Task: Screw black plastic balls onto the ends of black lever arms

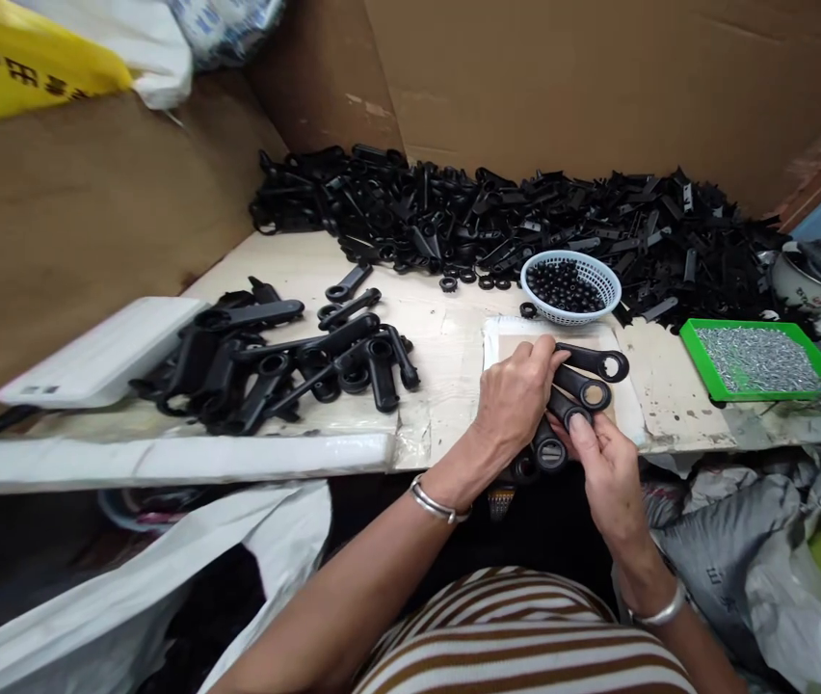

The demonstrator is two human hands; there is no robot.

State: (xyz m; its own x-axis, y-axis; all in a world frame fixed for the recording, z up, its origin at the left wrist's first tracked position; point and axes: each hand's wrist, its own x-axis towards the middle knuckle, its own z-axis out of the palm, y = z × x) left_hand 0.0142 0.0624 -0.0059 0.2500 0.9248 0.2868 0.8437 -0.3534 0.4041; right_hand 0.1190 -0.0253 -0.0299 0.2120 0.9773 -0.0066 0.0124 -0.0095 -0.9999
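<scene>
A fanned row of black handles (575, 390) is held down at the near edge of the table (446, 347) by the left hand (516, 395), fingers curled over them. One handle's round end is pinched by the right hand (602, 467). A basket of black beads (570, 285) and a green tray of screws (757, 359) are set just behind.

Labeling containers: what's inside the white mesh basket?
The white mesh basket holds a heap of small black round pieces, filling it nearly to the rim. The lower layers and the basket's bottom are covered by the heap, so what lies beneath cannot be seen.
</scene>
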